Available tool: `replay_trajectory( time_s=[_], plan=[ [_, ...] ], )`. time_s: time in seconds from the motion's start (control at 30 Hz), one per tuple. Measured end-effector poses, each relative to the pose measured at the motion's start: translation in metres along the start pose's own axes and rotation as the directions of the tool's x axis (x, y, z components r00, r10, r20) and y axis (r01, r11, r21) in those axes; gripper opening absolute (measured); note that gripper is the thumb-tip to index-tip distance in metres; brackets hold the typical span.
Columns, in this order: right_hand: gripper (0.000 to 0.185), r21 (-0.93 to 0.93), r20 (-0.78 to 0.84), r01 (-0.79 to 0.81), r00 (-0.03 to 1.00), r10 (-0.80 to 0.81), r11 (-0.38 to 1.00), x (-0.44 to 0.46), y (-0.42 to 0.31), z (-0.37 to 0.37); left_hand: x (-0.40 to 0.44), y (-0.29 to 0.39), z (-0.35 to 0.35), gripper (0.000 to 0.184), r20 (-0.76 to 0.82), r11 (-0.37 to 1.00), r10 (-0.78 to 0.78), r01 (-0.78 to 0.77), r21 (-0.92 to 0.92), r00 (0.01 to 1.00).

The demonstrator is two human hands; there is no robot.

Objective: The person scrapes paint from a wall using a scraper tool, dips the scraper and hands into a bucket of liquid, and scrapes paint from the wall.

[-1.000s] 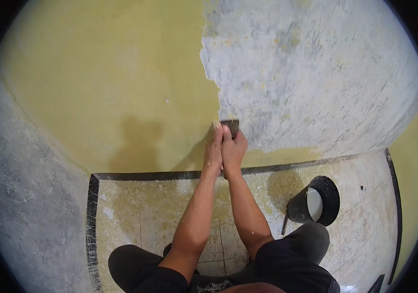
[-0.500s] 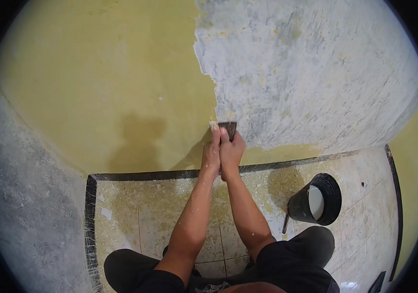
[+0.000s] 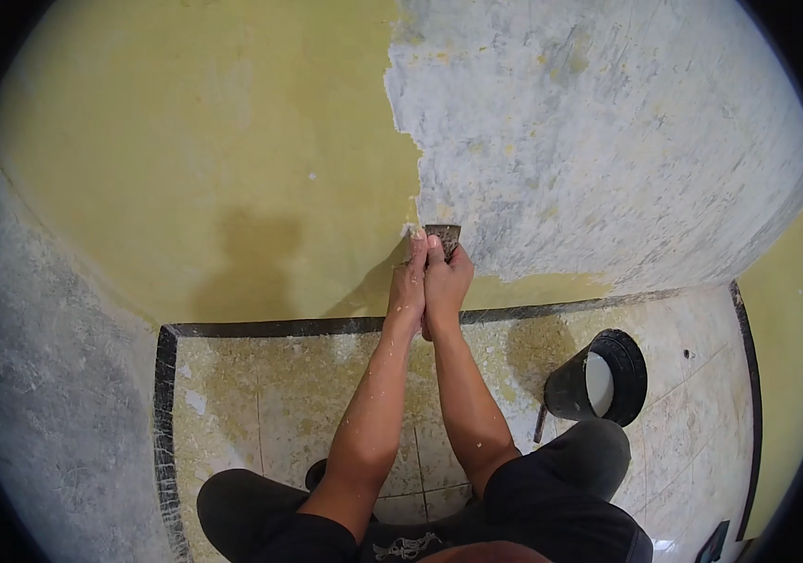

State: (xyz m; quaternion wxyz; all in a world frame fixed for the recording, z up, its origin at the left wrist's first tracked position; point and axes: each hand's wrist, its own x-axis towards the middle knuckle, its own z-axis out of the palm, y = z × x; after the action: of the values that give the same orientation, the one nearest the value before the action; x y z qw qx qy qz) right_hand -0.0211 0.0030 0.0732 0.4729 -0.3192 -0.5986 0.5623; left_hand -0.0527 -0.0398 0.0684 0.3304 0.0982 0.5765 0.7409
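Observation:
Both my hands are together low on the wall, where yellow paint (image 3: 233,141) meets the bare grey-white surface (image 3: 589,159). A dark scraper blade (image 3: 443,240) shows above my right hand (image 3: 447,280), whose fingers are wrapped round the tool, thumb pointing up. My left hand (image 3: 408,286) presses against the right one from the left side, its fingers closed; its grip on the tool is partly hidden. The blade touches the wall just right of the ragged paint edge. Flecks of paint stick to both forearms.
A black bucket (image 3: 570,389) with whitish liquid stands tilted-looking at the right, a thin stick-like tool (image 3: 539,424) beside it. Yellow flakes litter the tiled floor (image 3: 308,394). A black skirting band (image 3: 270,328) runs along the wall's foot. My knees flank my arms.
The view has shifted slightly. Both hands and the scraper stay together near the same stretch of the paint edge, with the blade a little higher in view.

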Motion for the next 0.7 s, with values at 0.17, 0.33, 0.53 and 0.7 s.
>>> replay_trajectory(
  time_s=[0.17, 0.33, 0.53, 0.7],
  plan=[
    [0.026, -0.023, 0.046, 0.147, 0.988, -0.145, 0.989, 0.007, -0.032, 0.010, -0.006, 0.036, 0.006, 0.077, 0.016, 0.988, 0.130, -0.129, -0.084, 0.991],
    [0.025, -0.033, -0.015, 0.076, 0.997, -0.077, 0.997, -0.004, 0.011, 0.004, -0.002, -0.003, -0.007, 0.075, 0.076, 0.995, -0.071, 0.077, -0.067, 0.995],
    [0.021, -0.141, 0.014, 0.049, 0.999, -0.047, 0.989, 0.003, -0.004, 0.000, 0.000, -0.001, 0.002, 0.077, 0.021, 0.995, 0.041, -0.038, -0.095, 0.999],
    [0.024, 0.020, 0.015, 0.022, 1.000, -0.023, 1.000, -0.002, 0.002, 0.002, 0.000, 0.003, -0.003, 0.075, 0.008, 1.000, 0.010, -0.010, 0.014, 1.000]
  ],
)
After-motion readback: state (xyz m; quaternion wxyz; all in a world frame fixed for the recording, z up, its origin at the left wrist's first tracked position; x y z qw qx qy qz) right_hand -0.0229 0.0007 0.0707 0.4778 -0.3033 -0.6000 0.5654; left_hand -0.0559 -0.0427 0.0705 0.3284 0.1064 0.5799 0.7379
